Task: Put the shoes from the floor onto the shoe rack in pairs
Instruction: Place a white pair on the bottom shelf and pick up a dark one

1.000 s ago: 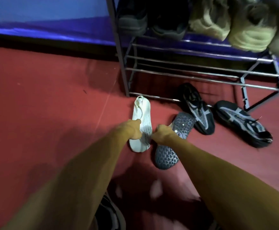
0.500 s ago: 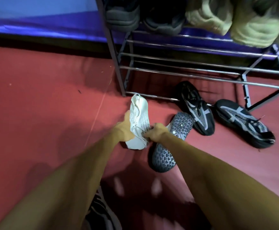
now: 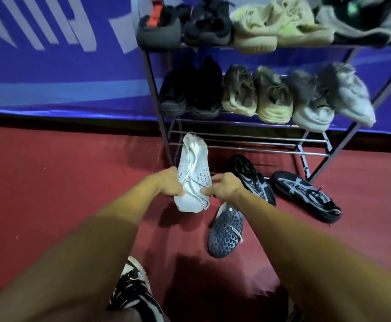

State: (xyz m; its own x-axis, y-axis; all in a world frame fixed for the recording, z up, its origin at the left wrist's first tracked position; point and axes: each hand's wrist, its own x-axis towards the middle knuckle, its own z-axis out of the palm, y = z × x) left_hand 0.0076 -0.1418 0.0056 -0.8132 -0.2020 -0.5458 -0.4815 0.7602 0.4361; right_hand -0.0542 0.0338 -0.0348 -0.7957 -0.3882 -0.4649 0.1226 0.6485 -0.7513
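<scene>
A white perforated shoe is lifted off the red floor, held between both hands. My left hand grips its left side and my right hand pinches its right side near the laces. Its mate lies sole-up on the floor just below my right wrist. Two black-and-grey sneakers lie on the floor in front of the metal shoe rack. The rack's lowest tier is bare bars; the two upper tiers hold several shoes.
A blue banner wall runs behind the rack. My own foot in a black-and-white shoe stands at the bottom centre. Red floor spreads to the left.
The white shoe has come up off the floor in both hands. My view has tilted upward, bringing the rack's upper tiers into sight.
</scene>
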